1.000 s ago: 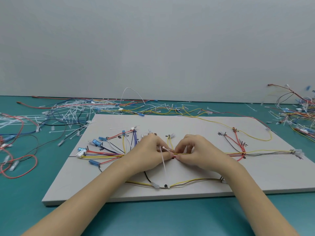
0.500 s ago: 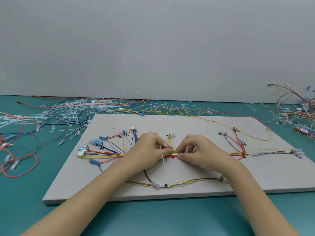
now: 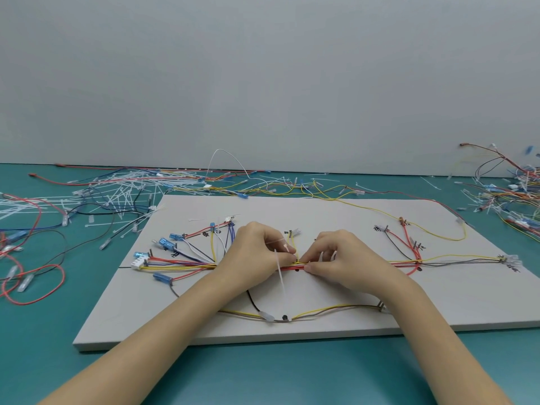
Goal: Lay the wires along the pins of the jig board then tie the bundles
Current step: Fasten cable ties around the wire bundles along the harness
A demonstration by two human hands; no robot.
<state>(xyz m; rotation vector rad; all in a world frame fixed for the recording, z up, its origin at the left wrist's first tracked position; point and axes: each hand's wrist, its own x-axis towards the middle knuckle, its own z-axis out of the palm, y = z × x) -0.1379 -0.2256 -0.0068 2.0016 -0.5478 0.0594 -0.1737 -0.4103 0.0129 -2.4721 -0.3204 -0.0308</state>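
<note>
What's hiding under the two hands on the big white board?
A bundle of red and yellow wires runs under the left hand and right hand across the white rectangular jig board. A white plastic zip tie hangs down. The pins beneath are covered.

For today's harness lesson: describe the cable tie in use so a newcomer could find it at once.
Start at the grey jig board, then find the wire bundle between the two hands. The cable tie crosses it at the left hand. Unlike the ties piled off the board, its tail trails toward the viewer.
</note>
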